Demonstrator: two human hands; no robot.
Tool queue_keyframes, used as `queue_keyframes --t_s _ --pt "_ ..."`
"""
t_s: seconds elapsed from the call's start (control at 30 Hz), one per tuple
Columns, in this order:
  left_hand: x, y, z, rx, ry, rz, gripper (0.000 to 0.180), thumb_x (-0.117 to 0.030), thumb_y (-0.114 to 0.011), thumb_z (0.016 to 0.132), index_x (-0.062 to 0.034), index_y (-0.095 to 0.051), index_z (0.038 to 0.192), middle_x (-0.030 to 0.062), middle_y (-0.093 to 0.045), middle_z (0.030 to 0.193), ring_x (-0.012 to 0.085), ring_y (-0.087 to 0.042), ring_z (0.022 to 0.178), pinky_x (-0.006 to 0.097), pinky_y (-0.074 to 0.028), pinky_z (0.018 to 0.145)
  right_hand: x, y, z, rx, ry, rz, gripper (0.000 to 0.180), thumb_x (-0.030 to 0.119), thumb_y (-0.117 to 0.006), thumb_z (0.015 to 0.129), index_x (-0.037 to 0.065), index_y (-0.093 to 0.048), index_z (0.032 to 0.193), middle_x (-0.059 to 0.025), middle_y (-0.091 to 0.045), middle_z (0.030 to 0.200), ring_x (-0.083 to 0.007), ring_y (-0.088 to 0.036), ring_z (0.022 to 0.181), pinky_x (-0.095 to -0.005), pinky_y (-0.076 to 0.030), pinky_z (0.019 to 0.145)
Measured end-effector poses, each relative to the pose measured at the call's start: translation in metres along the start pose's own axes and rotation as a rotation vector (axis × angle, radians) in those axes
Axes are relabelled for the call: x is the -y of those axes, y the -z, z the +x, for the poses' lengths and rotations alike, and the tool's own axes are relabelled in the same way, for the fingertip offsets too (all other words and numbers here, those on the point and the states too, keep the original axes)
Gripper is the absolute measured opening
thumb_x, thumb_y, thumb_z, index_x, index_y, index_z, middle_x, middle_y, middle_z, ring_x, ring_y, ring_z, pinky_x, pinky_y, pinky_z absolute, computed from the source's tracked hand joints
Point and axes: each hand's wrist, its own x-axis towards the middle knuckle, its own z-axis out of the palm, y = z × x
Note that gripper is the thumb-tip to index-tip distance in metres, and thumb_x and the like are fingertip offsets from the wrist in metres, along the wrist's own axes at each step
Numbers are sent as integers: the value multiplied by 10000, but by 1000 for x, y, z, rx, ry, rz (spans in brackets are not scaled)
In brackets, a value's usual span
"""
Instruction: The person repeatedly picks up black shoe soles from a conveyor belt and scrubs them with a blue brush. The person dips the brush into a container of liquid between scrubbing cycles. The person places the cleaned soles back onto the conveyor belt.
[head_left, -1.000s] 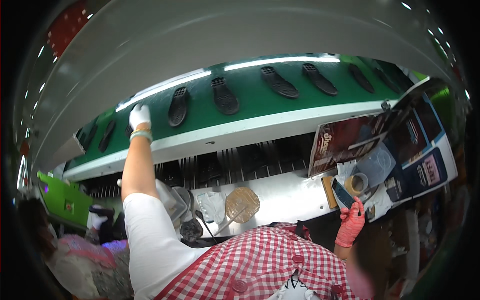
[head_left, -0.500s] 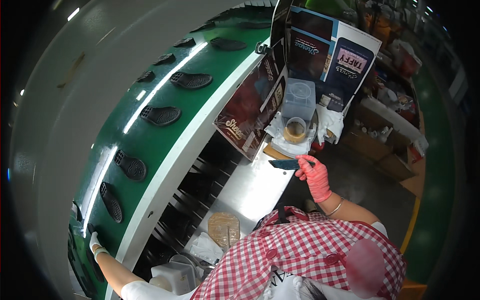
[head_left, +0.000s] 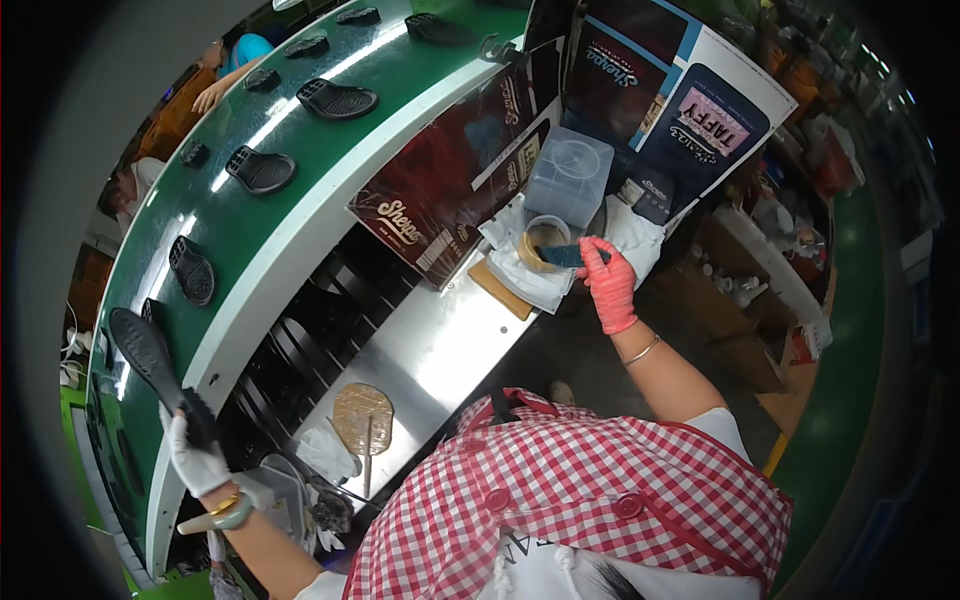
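My left hand (head_left: 195, 455), in a white glove, is closed around the end of a long black shoe sole (head_left: 148, 352), lifted at the near edge of the green belt. My right hand (head_left: 608, 285), in a pinkish-red glove, pinches a flat dark teal tool (head_left: 563, 256). Its far end is at the mouth of a clear cup (head_left: 546, 230) with tan stuff in it; whether it touches the contents I cannot tell. Beneath the cup lie white cloths (head_left: 540, 287), and right behind stands a translucent plastic box (head_left: 570, 178).
Several black soles, one a sole (head_left: 338, 99), lie along the curved green belt (head_left: 225, 205). Printed cardboard panels (head_left: 620, 75) wall in the metal bench (head_left: 440, 340). A brown-wrapped pad (head_left: 362, 418) lies on the bench. Across the belt, other people are partly visible, one in a blue sleeve (head_left: 250, 48).
My left hand has picked up a sole from the belt and drawn it nearer. My right hand has moved the teal tool up to the cup. The whole view has shifted.
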Motion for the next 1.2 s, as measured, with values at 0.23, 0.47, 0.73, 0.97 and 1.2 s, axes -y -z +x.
queue_keyframes --t_s 0.23,0.47,0.73,0.97,1.2 --pt "154 -137 -137 201 425 -313 586 -72 -570 687 -15 -438 1255 185 -592 1043 312 -605 924 463 -473 892 -21 13 69 197 -8 -203 297 292 -659 853 35 -663 1002 -46 -640 738 -100 -582 608 -241 -468 590" --pt "228 -196 -190 266 810 -533 595 -395 -509 879 10 -412 1304 256 -520 1226 377 -529 1133 451 -507 853 -54 15 97 389 70 -394 307 295 -654 855 31 -662 1012 -42 -636 737 -101 -571 641 -244 -454 615" --pt "258 -215 -206 250 796 -517 535 -241 -441 912 -120 -292 1412 159 -483 1303 358 -562 1086 402 -530 807 -47 19 104 424 -112 -188 268 261 -661 861 34 -660 1004 7 -617 779 -67 -566 651 -208 -404 545" --pt "277 -212 -202 189 793 -476 560 -204 -409 905 -171 -253 1442 139 -464 1331 356 -575 1065 355 -536 802 -51 21 105 489 -133 -171 298 283 -664 858 34 -648 1021 -1 -626 795 -57 -567 616 -178 -362 496" --pt "287 -204 -199 174 747 -531 593 -474 -351 950 -155 -244 1439 139 -472 1313 349 -584 1049 392 -543 762 -35 23 78 501 -403 173 234 244 -575 921 36 -614 1022 -23 -617 753 -47 -566 565 -162 -394 458"
